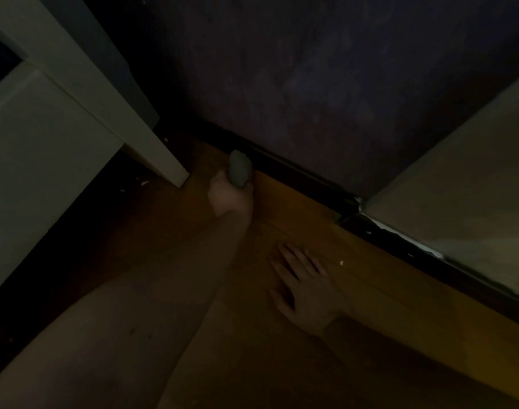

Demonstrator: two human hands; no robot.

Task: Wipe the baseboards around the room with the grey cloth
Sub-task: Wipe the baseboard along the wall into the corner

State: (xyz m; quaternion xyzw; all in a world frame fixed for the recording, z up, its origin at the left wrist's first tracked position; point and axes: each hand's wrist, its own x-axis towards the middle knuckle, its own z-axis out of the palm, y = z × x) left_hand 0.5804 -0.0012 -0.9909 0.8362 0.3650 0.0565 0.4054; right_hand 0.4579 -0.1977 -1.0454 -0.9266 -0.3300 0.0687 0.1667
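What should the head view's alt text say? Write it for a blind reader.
In dim light, a left hand holds a grey cloth against a dark baseboard. The right hand rests flat on the wooden floor.

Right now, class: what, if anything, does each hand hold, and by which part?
The left hand grips the bunched grey cloth round its lower end, at the baseboard. The right hand holds nothing, flat on the floor.

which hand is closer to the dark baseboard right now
Left. The left hand grips the grey cloth right at the baseboard; the right hand rests flat on the wooden floor, further out from it.
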